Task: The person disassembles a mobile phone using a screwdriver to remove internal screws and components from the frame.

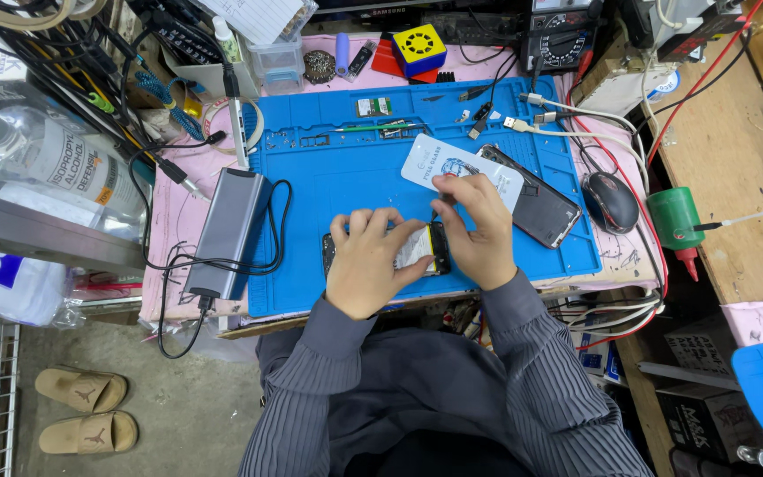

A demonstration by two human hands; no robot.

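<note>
An opened phone body lies on the blue work mat near its front edge, its pale battery showing between my hands. My left hand lies flat over the phone's left part and presses it down. My right hand sits at the phone's right end, fingers pinched on a thin dark tool that points down into the phone. Most of the phone is hidden under both hands.
A white card and a detached black phone screen lie just behind my right hand. A grey box with cables rests at the mat's left edge. A mouse, a green bottle and loose cables sit right.
</note>
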